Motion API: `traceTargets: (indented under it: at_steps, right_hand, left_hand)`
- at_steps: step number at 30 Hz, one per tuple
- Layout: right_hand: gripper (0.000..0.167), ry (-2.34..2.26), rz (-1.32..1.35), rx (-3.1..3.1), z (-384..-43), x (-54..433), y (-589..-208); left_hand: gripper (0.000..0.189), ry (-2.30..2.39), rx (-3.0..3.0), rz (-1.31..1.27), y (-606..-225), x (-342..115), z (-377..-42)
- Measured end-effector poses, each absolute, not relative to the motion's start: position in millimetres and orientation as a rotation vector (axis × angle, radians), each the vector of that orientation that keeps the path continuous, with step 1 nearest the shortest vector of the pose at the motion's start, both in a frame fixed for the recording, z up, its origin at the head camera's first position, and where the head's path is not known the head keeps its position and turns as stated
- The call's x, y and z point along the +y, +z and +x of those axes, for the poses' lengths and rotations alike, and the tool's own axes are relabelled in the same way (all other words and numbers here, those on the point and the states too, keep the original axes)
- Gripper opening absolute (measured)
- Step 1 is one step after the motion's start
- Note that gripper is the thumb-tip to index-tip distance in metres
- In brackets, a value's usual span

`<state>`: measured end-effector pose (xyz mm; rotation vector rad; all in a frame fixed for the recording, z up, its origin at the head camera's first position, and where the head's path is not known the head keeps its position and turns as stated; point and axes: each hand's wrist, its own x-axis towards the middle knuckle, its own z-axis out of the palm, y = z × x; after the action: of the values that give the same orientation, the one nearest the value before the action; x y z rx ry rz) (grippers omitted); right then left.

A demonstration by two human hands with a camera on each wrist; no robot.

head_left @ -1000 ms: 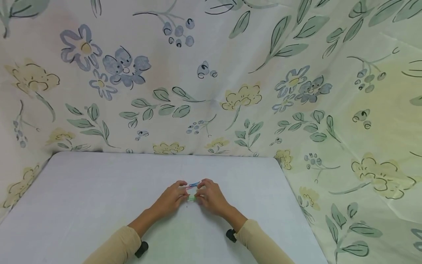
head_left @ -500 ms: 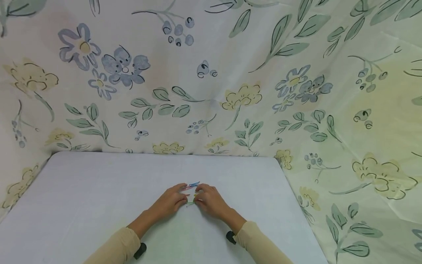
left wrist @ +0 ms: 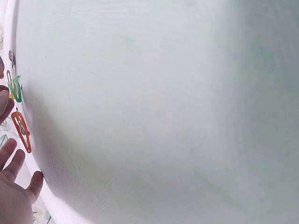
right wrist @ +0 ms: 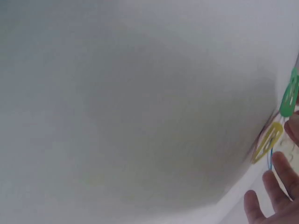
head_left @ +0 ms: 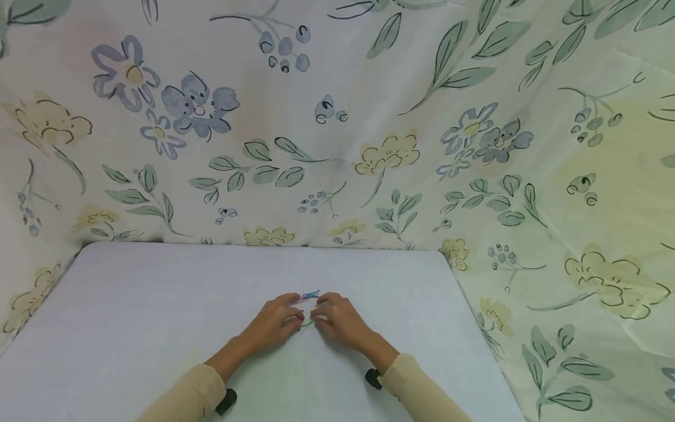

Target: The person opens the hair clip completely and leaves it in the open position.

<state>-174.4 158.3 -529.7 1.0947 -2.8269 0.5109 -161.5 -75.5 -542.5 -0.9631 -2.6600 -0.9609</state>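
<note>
Several coloured hair snap clips sit close together between my two hands on the table. In the head view, a blue clip (head_left: 312,294) and a pink clip (head_left: 302,300) are at the back, and a green clip (head_left: 307,323) is at the front. An orange clip (left wrist: 21,131) shows in the left wrist view beside my left hand (head_left: 274,318). My right hand (head_left: 341,319) is nearest a yellow clip (right wrist: 268,143). Both hands reach inward with fingers fairly straight around the clips. Fingertips overlap parts of the green clip, so exact contact is hard to tell.
A white-covered table (head_left: 158,293) extends around the hands. Behind it and along the sides hangs a floral cloth (head_left: 337,129). Beige sleeves (head_left: 184,392) end above the wrists, each with a small black camera (head_left: 227,401) beneath.
The green clip has come slightly toward the front edge and now lies more tilted. My hands have shifted a little around the clips, the right one drawing slightly outward. The blue clip has barely moved.
</note>
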Motion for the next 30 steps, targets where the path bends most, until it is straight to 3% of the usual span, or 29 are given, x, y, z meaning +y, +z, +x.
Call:
traceTargets:
  at_steps: [10,30]
  right_hand:
    - [0.017,0.613,0.896,-2.951,-179.5,185.2,-527.3]
    - [0.008,0.621,0.941,-2.913,-179.6,192.2,-535.3]
  left_hand:
    - [0.022,-1.136,-2.7,-0.91,-543.0,-65.2,-161.1]
    - [0.015,-1.034,-2.681,-0.858,-543.0,-39.7,-159.8]
